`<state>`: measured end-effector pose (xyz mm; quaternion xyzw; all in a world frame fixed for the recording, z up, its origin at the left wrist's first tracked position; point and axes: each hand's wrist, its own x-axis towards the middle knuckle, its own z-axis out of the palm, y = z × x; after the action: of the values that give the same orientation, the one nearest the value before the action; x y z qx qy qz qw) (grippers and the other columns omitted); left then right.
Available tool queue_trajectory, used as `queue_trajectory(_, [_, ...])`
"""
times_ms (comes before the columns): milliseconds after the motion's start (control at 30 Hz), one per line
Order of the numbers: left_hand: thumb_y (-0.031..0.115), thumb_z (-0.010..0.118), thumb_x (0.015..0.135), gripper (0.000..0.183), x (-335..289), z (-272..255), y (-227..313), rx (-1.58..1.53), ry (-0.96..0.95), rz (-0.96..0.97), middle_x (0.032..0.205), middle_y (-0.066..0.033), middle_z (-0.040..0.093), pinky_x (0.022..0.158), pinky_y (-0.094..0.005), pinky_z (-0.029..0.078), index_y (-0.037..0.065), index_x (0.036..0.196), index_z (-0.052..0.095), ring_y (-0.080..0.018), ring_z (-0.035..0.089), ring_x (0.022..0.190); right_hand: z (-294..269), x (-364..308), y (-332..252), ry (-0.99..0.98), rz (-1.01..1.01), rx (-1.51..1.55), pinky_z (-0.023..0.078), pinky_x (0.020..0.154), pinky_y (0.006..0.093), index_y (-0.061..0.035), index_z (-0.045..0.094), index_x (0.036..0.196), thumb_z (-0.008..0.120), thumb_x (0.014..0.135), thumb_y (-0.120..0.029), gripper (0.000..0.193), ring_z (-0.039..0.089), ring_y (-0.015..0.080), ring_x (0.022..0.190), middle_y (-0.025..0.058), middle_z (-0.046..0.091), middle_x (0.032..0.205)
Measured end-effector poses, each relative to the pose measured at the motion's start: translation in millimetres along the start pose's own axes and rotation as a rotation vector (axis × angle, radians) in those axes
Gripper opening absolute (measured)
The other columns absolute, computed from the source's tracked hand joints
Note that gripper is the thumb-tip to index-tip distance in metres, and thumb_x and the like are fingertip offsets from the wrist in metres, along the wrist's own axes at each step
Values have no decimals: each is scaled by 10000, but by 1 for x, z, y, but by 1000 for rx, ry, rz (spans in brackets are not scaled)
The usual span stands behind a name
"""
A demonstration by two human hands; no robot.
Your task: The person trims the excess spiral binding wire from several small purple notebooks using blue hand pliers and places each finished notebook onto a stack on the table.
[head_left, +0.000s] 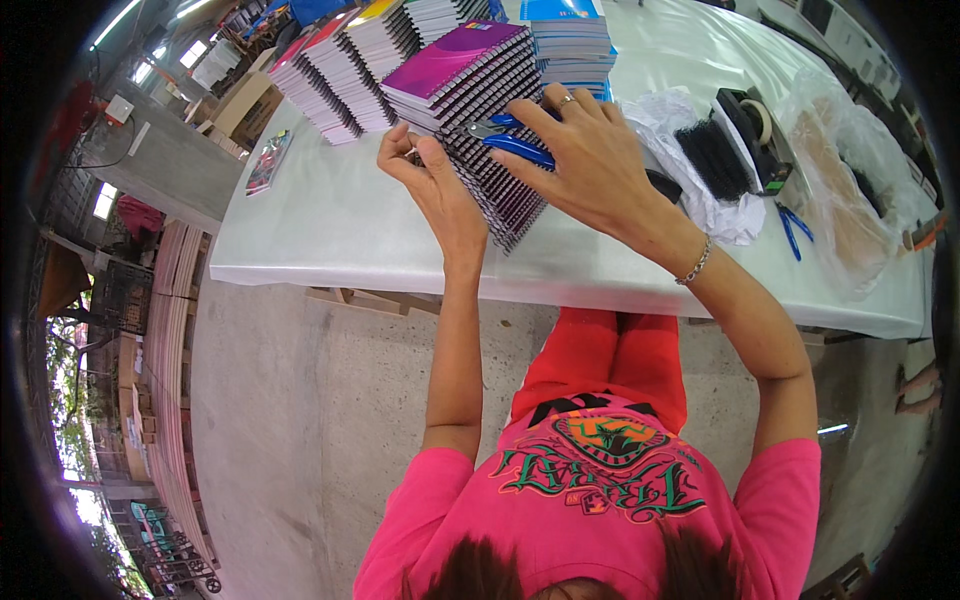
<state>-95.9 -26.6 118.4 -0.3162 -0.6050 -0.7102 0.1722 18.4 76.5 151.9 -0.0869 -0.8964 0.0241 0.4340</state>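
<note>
A tall stack of spiral-bound notebooks with purple covers (455,62) stands on the white-covered table in front of me, its dark spiral edges turned toward me. In my right hand (598,165) is a pair of blue-handled cutting pliers (522,152); their metal jaws point left, against the spiral edges of the upper notebooks. My left hand (440,195) is at the left front side of the stack, thumb and fingers pinched together. Something small may sit between those fingertips, but I cannot make it out.
More notebook stacks, red (325,45) and blue (568,45), stand behind. To the right lie black spiral coils (712,160) on crumpled white paper (735,222), a tape dispenser (765,130), another blue-handled pair of pliers (793,230) and a clear plastic bag (850,190). A small printed packet (268,162) lies at left.
</note>
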Motion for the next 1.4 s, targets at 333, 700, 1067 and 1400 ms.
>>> queue_trajectory(333, [352, 389, 1053, 373, -3, -4, -1, 75, -94, 2, 1098, -131, 460, 987, -341, 331, -15, 1112, 427, -214, 438, 1046, 6, 7, -3, -96, 26, 106, 498, 601, 412, -109, 625, 1003, 646, 881, -426, 340, 646, 297, 729, 98, 645, 842])
queue_trajectory(700, [348, 351, 1061, 388, -7, 1, -3, -76, -39, -19, 1195, -113, 405, 1023, -328, 299, 4, 1236, 388, -197, 395, 1124, 2, -6, 2, -38, 9, 42, 451, 826, 434, -103, 627, 1113, 651, 859, -445, 427, 583, 316, 1015, 170, 619, 1099])
queue_trajectory(1067, [324, 371, 1060, 353, -12, -1, -8, 28, -78, 0, 1096, -130, 451, 996, -332, 327, -14, 1151, 411, -220, 444, 1053, 9, 0, -4, -165, 70, 168, 503, 681, 442, -96, 626, 1053, 645, 872, -433, 384, 645, 324, 828, 142, 658, 976])
queue_trajectory(1400, [325, 359, 1061, 356, -15, 1, -14, -148, 47, -102, 1143, -96, 420, 983, -318, 331, 9, 1223, 391, -186, 416, 1073, 7, -13, 0, -19, 46, 71, 483, 722, 446, -96, 620, 1094, 651, 863, -448, 422, 622, 322, 886, 163, 635, 1012])
